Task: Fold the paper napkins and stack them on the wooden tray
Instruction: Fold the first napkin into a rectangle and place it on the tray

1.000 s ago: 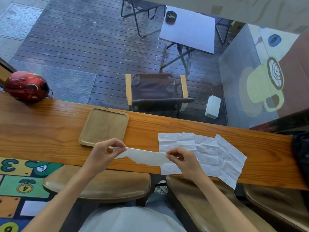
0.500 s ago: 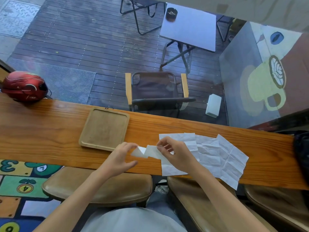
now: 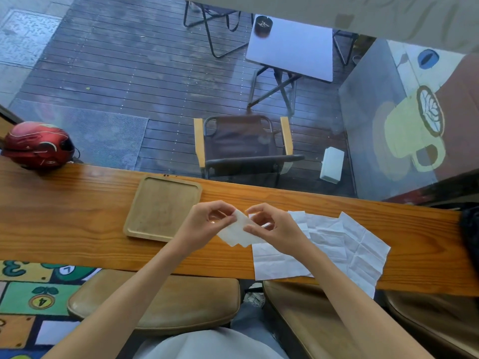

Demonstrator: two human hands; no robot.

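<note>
A small folded white napkin (image 3: 237, 233) is held just above the wooden counter (image 3: 64, 224). My left hand (image 3: 204, 224) pinches its left edge and my right hand (image 3: 272, 226) pinches its right edge. An empty wooden tray (image 3: 162, 207) lies flat on the counter just left of my left hand. To the right, several unfolded creased white napkins (image 3: 337, 244) overlap on the counter, partly under my right wrist and hanging over the near edge.
A red helmet (image 3: 39, 145) rests at the counter's far left. A dark bag (image 3: 470, 229) sits at the right edge. Cushioned stools (image 3: 160, 304) stand below the counter. A window runs along the counter's far side, with a chair beyond.
The long napkin strip stretched between my hands has been folded shorter. Both hands came together and shifted up, close to the tray's right side.
</note>
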